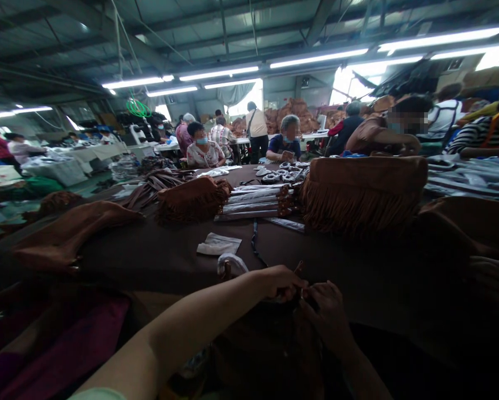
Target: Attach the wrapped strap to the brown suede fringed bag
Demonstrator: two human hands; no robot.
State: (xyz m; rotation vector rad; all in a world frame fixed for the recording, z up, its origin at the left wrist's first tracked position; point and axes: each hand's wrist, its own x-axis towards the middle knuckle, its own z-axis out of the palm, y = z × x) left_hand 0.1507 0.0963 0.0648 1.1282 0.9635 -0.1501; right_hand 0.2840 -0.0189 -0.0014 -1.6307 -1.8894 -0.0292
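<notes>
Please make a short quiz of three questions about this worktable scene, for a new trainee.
1. True or false: both hands meet on one dark brown piece.
2. What hangs from the brown bag: A fringe, B chain, C ribbon?
3. What pale thing lies beyond the hands?

Key:
1. True: left hand and right hand pinch the dark brown piece.
2. A.
3. A small folded plastic bag on the table.

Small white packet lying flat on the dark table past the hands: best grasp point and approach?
Pinch the white packet at its near left corner, coming from above on the person's side. It lies flat and thin, and that corner looks slightly lifted, probably giving fingertips an edge to catch.
</notes>
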